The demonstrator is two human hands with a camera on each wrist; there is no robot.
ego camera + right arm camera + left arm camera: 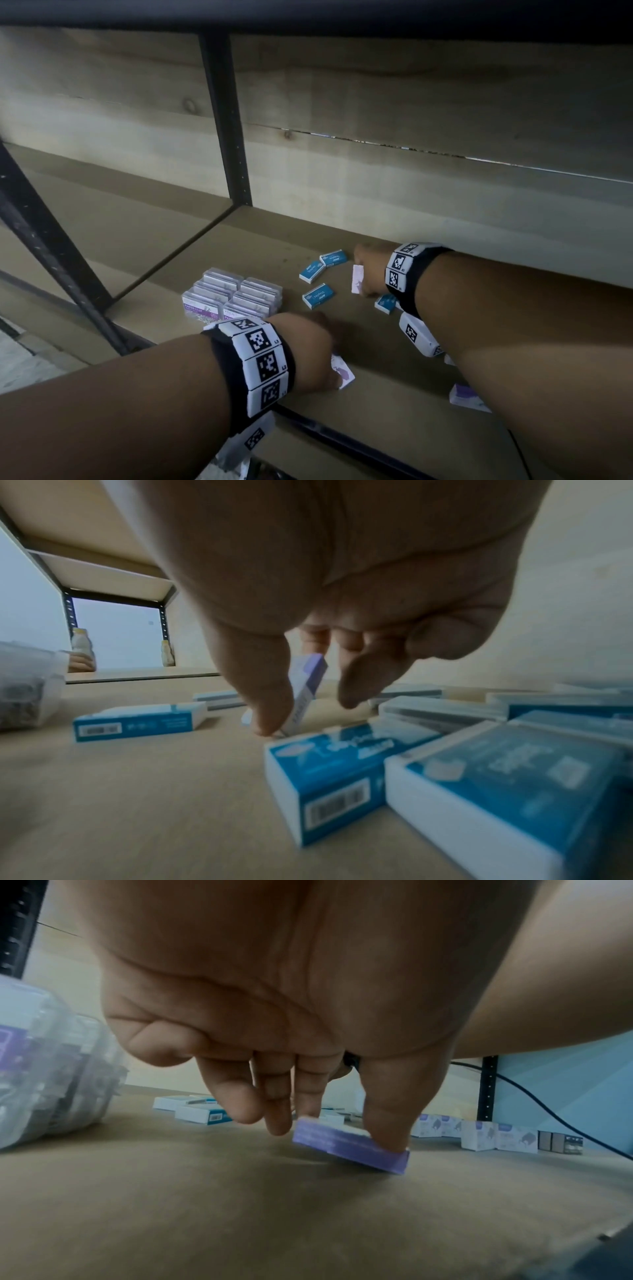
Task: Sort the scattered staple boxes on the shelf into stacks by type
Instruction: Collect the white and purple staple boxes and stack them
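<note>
Small purple-and-white staple boxes and blue staple boxes lie scattered on the brown shelf [267, 240]. My left hand [322, 359] pinches one purple box [349, 1146] between thumb and fingers near the front edge; the box is tilted just above the board. Further back, my right hand [363, 278] grips a second purple box [310, 685], held on edge between thumb and fingers. Three blue boxes [318, 295] lie flat just left of the right hand, and another blue box [386, 303] sits under the right wrist.
Clear plastic cases with purple labels [233, 294] stand stacked at the left. Another purple box [467, 397] lies at the front right, partly under my right forearm. A black shelf post [226, 120] rises at the back left. More white-purple boxes [479, 1134] stand far right.
</note>
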